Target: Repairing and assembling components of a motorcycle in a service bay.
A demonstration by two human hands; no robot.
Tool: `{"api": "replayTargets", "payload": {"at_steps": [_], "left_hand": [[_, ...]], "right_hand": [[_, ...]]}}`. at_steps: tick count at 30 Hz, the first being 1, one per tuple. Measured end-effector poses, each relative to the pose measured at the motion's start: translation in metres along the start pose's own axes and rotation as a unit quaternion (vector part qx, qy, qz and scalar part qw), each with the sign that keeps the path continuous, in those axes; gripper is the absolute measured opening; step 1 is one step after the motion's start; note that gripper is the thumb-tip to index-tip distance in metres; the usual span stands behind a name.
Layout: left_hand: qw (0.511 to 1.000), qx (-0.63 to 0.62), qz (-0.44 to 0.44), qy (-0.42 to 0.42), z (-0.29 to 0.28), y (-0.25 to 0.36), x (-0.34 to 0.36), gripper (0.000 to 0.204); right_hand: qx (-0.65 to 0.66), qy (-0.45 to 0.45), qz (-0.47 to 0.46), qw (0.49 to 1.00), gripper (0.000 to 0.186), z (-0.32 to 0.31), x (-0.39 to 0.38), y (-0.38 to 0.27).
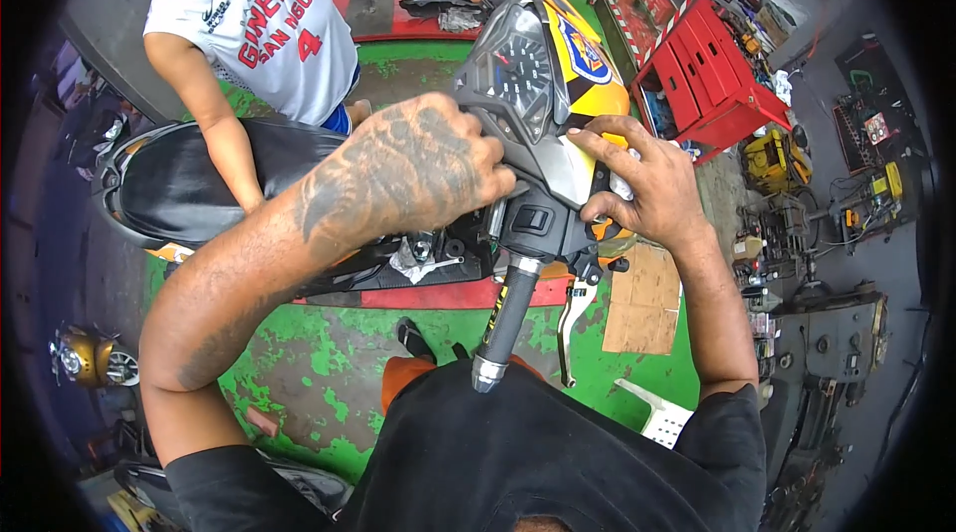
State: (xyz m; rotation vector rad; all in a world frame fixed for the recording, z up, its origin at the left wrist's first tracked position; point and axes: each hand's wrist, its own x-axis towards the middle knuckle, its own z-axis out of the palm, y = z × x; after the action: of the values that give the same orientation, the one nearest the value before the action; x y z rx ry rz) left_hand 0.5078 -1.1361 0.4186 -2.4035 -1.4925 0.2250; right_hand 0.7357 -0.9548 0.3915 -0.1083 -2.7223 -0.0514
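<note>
1. At the far left a gold-coloured headlamp unit [92, 358] lies on the floor, and the motorcycle's black seat [189, 178] stretches leftward, with another person's forearm [221, 138] leaning on it.
2. The left hand [418, 168] grips the handlebar head cover [543, 148] from its left side, fingers curled tight over the edge just below the speedometer [520, 69].
3. The cover sits at mid-frame atop the handlebar; its long axis runs from the black grip [506, 318] (pointing toward the wearer) up and away to the yellow front panel [588, 59].
4. It is probably light, stiff moulded plastic, likely brittle at its clips, so the rigid side edges look like the best purchase rather than the glossy, slippery face.
5. The right hand [642, 183] pinches the cover's right edge, thumb underneath and fingers spread narrowly on top.
6. Right of that stands a red tool cabinet [712, 74].
</note>
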Motion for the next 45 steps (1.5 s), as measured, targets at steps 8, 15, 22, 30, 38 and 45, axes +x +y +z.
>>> {"api": "replayTargets", "payload": {"at_steps": [8,15,22,30,38,45], "left_hand": [[0.997,-0.039,-0.024,-0.055,-0.015,-0.007,0.006,0.011],[0.997,-0.009,-0.024,-0.07,-0.014,-0.009,0.011,0.012],[0.985,0.118,-0.114,0.059,0.022,0.041,0.006,0.012],[0.933,-0.058,-0.295,0.199,0.059,0.062,0.003,0.015],[0.886,-0.148,-0.359,0.253,0.066,0.076,0.008,0.014],[0.969,0.011,-0.214,0.124,0.036,0.04,-0.009,0.009]], "right_hand": [[-0.005,-0.009,-0.021,1.0,0.076,0.0,0.002,0.002],[0.004,-0.003,-0.023,1.0,0.076,0.003,0.004,0.003],[0.03,-0.005,-0.042,0.999,0.079,0.004,0.004,0.01],[0.065,-0.085,-0.046,0.993,0.09,-0.011,0.022,0.007],[-0.003,-0.099,-0.036,0.994,0.075,-0.02,0.043,-0.025],[-0.127,-0.198,-0.024,0.972,0.041,-0.024,0.088,-0.06]]}}
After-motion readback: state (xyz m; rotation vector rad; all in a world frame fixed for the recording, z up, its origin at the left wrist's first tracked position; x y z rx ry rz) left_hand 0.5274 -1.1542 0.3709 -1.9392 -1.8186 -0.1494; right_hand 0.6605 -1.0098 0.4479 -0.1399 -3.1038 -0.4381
